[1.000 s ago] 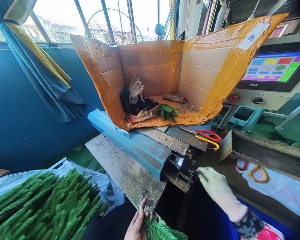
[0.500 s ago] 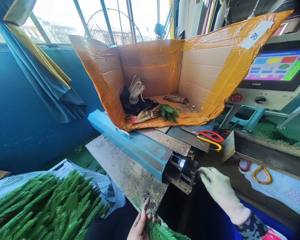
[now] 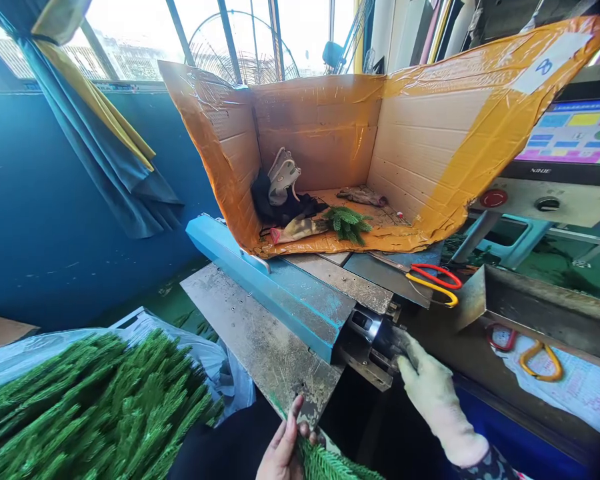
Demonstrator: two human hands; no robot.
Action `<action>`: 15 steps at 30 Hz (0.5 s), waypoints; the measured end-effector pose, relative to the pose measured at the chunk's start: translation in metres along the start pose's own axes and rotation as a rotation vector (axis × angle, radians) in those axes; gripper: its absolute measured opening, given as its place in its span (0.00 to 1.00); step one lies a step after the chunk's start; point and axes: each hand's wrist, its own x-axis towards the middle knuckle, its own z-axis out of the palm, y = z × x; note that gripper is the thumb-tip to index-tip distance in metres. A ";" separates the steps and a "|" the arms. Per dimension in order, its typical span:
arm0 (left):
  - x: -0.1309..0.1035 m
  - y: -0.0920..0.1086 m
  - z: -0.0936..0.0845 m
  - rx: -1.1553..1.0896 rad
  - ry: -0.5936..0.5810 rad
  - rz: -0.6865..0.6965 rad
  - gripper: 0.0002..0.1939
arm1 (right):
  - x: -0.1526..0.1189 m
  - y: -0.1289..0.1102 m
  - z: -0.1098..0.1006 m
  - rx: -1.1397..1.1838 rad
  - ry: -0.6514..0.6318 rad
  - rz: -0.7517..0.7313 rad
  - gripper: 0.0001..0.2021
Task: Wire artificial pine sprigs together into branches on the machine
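Observation:
My left hand (image 3: 286, 443), bare, is closed on artificial pine sprigs (image 3: 335, 463) at the bottom of the view; their green needles extend to the right below the fingers. My right hand (image 3: 427, 383) wears a pale glove and reaches to the dark round machine head (image 3: 383, 337) at the end of the blue cover (image 3: 275, 287). Its fingers are bent against the front of that head, and whatever lies between the fingertips is too small and blurred to make out.
A taped cardboard box (image 3: 315, 147) stands on the machine, with gloves and a pine sprig (image 3: 349, 224) inside. Scissors (image 3: 435, 283) lie to its right. A heap of pine sprigs (image 3: 105, 407) fills the lower left. A metal tray (image 3: 545, 320) and a control panel (image 3: 565, 153) are at right.
My right hand has moved in closer against the machine head. My left hand keeps its hold on the sprigs. The view has shifted, so the surroundings appear further right.

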 end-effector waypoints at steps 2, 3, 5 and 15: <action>-0.002 0.001 0.005 -0.009 0.001 0.008 0.17 | -0.005 0.000 -0.008 -0.014 0.045 0.010 0.20; -0.002 0.001 0.009 -0.016 0.007 0.015 0.17 | -0.009 -0.004 -0.014 -0.012 0.062 -0.004 0.21; -0.003 0.000 0.018 -0.021 0.028 0.035 0.18 | -0.021 -0.019 -0.027 0.026 0.011 -0.121 0.21; -0.005 -0.018 0.049 -0.175 0.120 0.085 0.09 | -0.098 -0.073 0.008 -0.086 -0.297 -0.775 0.37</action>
